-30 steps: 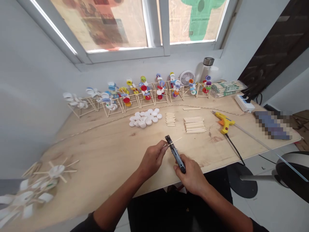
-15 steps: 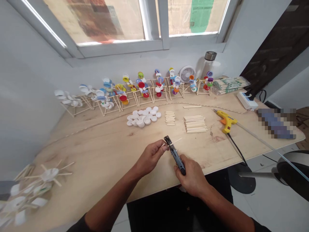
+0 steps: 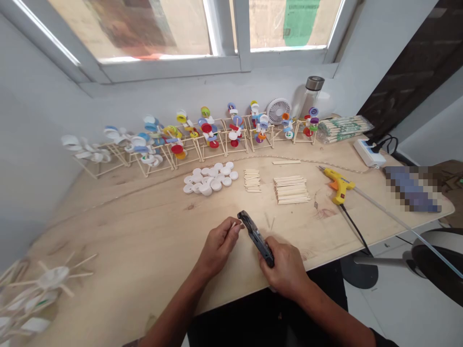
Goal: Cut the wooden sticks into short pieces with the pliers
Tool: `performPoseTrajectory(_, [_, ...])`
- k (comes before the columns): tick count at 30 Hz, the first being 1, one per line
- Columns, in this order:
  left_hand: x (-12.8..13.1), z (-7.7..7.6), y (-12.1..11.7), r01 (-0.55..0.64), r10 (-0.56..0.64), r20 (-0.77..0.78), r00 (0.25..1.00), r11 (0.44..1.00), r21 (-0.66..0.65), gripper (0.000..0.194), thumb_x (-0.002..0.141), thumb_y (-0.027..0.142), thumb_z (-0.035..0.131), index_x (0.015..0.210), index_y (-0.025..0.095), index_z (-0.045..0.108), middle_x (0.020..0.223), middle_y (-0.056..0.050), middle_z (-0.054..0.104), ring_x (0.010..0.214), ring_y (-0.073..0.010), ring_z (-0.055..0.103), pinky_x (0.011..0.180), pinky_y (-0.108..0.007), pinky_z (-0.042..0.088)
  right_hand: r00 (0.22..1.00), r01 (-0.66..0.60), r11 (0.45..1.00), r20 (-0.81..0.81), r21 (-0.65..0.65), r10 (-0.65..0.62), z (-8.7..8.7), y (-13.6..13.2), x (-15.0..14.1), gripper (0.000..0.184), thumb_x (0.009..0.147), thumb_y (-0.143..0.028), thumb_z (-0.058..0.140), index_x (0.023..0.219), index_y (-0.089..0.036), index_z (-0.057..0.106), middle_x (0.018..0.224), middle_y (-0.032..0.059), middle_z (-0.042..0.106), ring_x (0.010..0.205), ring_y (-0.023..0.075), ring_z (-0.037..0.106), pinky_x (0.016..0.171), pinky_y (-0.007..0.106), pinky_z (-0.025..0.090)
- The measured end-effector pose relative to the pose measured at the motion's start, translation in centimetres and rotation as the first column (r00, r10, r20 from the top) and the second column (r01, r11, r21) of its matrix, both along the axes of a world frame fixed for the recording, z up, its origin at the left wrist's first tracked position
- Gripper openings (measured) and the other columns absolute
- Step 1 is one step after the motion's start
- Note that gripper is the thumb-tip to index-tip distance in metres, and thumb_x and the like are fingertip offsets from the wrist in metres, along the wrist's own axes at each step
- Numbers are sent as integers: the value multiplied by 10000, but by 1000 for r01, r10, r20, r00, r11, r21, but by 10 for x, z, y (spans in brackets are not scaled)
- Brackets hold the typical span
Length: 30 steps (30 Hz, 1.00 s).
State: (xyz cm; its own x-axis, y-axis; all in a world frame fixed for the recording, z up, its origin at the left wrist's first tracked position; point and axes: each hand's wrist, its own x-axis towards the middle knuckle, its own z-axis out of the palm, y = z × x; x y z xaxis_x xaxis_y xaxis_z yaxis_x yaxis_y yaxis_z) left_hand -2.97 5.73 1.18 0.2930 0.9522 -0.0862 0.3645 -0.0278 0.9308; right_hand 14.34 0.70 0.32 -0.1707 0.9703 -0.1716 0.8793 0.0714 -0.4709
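Note:
My left hand [image 3: 219, 246] is closed, pinching short pale wooden stick pieces [image 3: 234, 225] between thumb and fingertips. Wrapped around the handles of a dark cutting pliers [image 3: 256, 238] is my right hand [image 3: 285, 267]. The pliers' head points up and left, close beside the left fingertips. Just right of the pliers, a blurred thin stick piece [image 3: 269, 221] shows over the table. Beyond my hands lie a small pile of short sticks [image 3: 252, 180], a bigger pile of longer sticks [image 3: 291, 189] and a cluster of white bottle caps [image 3: 210, 178].
A yellow glue gun [image 3: 339, 184] rests at right with its cord. Along the wall stands a row of stick-and-cap wheel models [image 3: 208, 135], with a small fan [image 3: 278, 112] and a bottle [image 3: 310, 96]. Stick-spoked wheels [image 3: 54, 278] lie at front left. A power strip [image 3: 369, 153] sits at back right.
The stick that crossed the pliers' jaws has come apart; a blurred piece is now loose to their right. Both hands have shifted slightly left in view, and the view itself has moved.

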Motion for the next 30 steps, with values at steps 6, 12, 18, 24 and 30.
performPoseTrajectory(6, [9,-13,0,-126,143,-139,980,984,124,233,838,378,412,816,179,532,594,26,487,551,-112,450,541,-215,368,989,53,998,-134,-32,-56,6,0,5,104,777,-286,477,728,-196,496,606,-10,578,567,137,526,526,226,266])
performPoseTrajectory(12, [40,-13,8,3,102,-340,935,956,293,218,834,293,403,757,183,575,742,-27,580,689,-146,534,622,-240,388,871,111,989,-471,-96,-143,3,-6,14,50,774,-242,468,759,-198,489,603,-32,531,555,126,511,537,213,349])
performPoseTrajectory(18, [78,-11,12,106,106,-706,701,963,250,201,832,214,369,801,177,564,793,-63,620,716,-186,580,572,-257,351,694,113,985,-699,-133,-174,-10,-13,22,55,800,-227,437,837,-196,463,569,-61,439,448,92,448,463,203,349])
performPoseTrajectory(24, [93,-5,17,150,-5,-810,587,984,102,281,857,316,344,915,158,569,807,-115,652,729,-240,616,575,-288,380,627,130,983,-758,-127,-180,-11,-16,22,55,811,-240,434,827,-191,455,564,-59,428,438,87,439,448,200,361])
performPoseTrajectory(30, [90,2,23,212,-91,-835,543,977,31,253,818,265,386,942,160,579,830,-134,659,774,-251,622,606,-301,416,571,162,978,-796,-130,-200,-14,-19,23,83,799,-256,448,836,-184,466,543,-63,422,422,88,441,429,196,368])
